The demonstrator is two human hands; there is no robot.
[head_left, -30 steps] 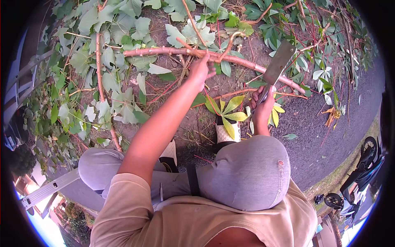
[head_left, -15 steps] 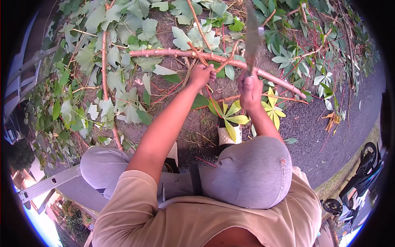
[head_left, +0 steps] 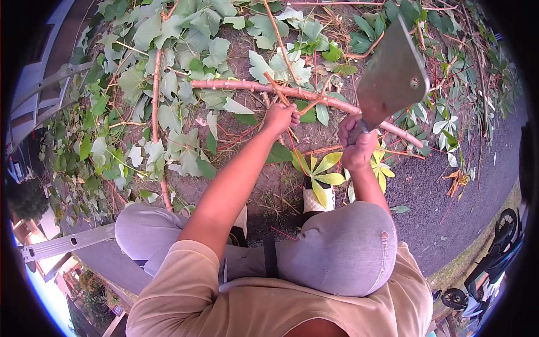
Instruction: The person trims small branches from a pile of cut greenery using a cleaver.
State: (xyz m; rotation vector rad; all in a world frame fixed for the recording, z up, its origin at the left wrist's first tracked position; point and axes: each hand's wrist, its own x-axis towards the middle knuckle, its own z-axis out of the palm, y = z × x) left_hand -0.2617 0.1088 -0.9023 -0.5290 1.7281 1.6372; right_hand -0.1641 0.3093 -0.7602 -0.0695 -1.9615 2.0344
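My left hand is closed around a thin, crooked brown branch, whose forked end sticks out to the right. My right hand grips the handle of a broad-bladed cleaver, its wide face turned towards me and a hole near one corner. The blade is raised, tilting up and to the right. Behind both hands a long, thick reddish branch lies across the ground. Yellow-green leaves are spread just below my hands.
Large cut leaves cover the ground at left and back. Another branch lies lengthwise on the left. Asphalt borders the right side. A metal ladder is at lower left, and a wheeled vehicle at far right.
The cleaver has turned from nearly edge-on to showing its broad face, and now leans right. My right hand has rotated and lowered slightly. My left hand keeps its grip on the thin branch.
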